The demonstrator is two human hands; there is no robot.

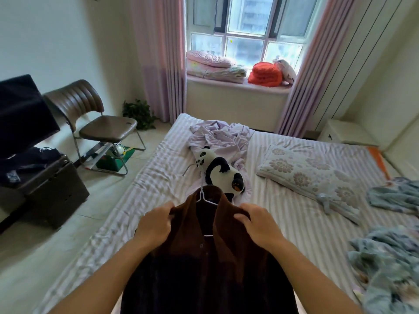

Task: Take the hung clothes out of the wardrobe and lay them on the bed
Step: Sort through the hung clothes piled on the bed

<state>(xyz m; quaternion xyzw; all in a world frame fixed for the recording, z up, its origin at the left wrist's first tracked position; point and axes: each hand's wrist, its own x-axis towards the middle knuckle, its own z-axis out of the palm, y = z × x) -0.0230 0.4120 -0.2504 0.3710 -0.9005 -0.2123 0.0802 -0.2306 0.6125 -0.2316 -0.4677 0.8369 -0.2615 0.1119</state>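
Observation:
A brown garment (195, 245) on a white hanger (205, 198) is spread in front of me over the near part of the striped bed (158, 168). My left hand (154, 225) grips its left shoulder and my right hand (258, 225) grips its right shoulder. The hanger's hook points away from me, toward a panda plush (217, 168). A lilac garment (217, 137) lies crumpled on the bed beyond the panda. The wardrobe is out of view.
A floral pillow (306, 171) lies on the bed to the right, with blue-grey bedding (385, 245) bunched at the right edge. Left of the bed stand a brown chair (90, 118) and a dark cabinet (45, 184). Folded blankets (217, 66) sit on the window sill.

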